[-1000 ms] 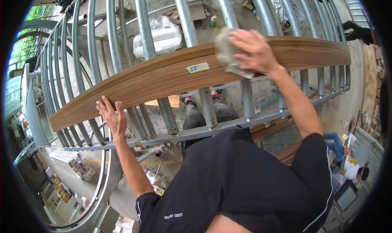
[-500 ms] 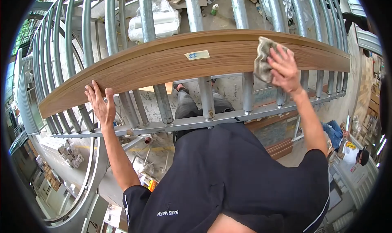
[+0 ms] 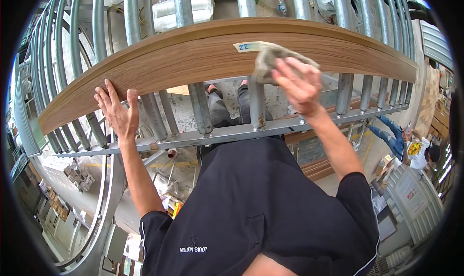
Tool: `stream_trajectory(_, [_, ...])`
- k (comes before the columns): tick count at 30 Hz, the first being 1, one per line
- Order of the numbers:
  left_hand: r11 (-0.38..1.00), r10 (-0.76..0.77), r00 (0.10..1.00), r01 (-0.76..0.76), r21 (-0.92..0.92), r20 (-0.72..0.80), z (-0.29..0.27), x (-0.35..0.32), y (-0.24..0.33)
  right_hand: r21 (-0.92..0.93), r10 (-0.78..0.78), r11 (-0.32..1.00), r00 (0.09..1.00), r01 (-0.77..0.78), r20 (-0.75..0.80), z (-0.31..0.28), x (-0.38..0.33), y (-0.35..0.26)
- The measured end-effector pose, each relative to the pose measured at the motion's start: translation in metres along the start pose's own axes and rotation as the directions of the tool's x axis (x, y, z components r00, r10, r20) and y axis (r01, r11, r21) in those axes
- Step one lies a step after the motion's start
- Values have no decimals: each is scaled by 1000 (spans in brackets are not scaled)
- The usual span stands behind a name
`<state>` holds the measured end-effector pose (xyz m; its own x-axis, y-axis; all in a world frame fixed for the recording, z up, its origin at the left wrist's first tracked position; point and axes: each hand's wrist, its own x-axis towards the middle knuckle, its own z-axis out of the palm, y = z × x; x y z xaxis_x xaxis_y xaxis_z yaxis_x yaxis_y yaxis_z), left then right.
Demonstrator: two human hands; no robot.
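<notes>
A long wood-grain board (image 3: 193, 58) lies across a rack of metal tubes, bowed by the lens. My left hand (image 3: 118, 112) rests at its near edge toward the left end, fingers spread on the wood and thumb out. With my right hand (image 3: 300, 85) I press a crumpled grey-beige cloth (image 3: 265, 65) on the board, right of its middle; the fingers are slightly blurred. A strip of pale tape (image 3: 245, 47) with blue handwriting sticks to the board, its right end against or under the cloth.
Round steel tubes (image 3: 184, 7) stick out beyond the board; a steel rail (image 3: 222, 137) runs between it and my body. A plastic-wrapped bundle (image 3: 181, 10) and a clear bottle (image 3: 282, 4) are on the floor beyond. At far right is another person (image 3: 418, 152).
My right hand and the cloth have slid left along the board, reaching the tape. My left hand stays at the near edge. The whole view has shifted slightly.
</notes>
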<state>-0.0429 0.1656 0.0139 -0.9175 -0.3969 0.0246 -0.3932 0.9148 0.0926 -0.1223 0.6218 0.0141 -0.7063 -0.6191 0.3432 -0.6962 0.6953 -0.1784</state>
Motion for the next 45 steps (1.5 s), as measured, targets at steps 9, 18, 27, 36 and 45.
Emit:
stream_trajectory(9, [1000,23,999,-23,-5,31,-9,0,-5,162,-110,977,979,138,-170,96,70,-141])
stream_trajectory(18, [993,119,993,-118,11,-28,-5,-7,-11,39,-99,994,987,105,-129,-2,8,-26])
stream_trajectory(27, [991,120,992,-116,72,-47,-2,-9,-6,163,-151,976,989,147,7,33,37,-79])
stream_trajectory(36, [980,193,980,-190,55,-54,-3,-8,-14,149,-74,985,995,83,-65,38,76,-113])
stream_trajectory(45, [980,189,979,-184,74,-80,8,-10,-25,-23,491,866,859,-499,-145,-53,-94,96])
